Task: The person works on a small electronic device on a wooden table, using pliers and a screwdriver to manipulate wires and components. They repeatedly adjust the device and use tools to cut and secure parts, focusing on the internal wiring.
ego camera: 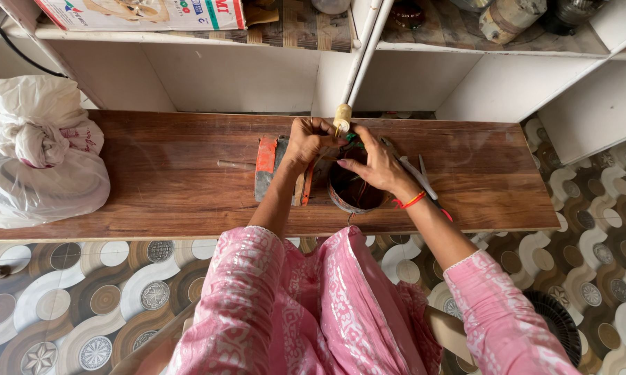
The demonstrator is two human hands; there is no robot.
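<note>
My left hand (307, 142) grips a tool with a pale wooden handle (342, 116), its tip pointing down into green wiring by a round dark metal part (351, 191) on a low wooden table (167, 180). My right hand (375, 161) rests its fingers on that round part and the wires, steadying them. An orange-and-grey block (266, 165) lies under my left wrist. Red threads circle my right wrist.
A tied white plastic bag (38, 149) sits on the table's left end. Thin metal tools (420, 177) lie right of my right hand. White shelves (257, 69) with boxes and jars stand behind. Patterned tile floor (84, 305) surrounds the table; a dark fan grille (559, 319) is lower right.
</note>
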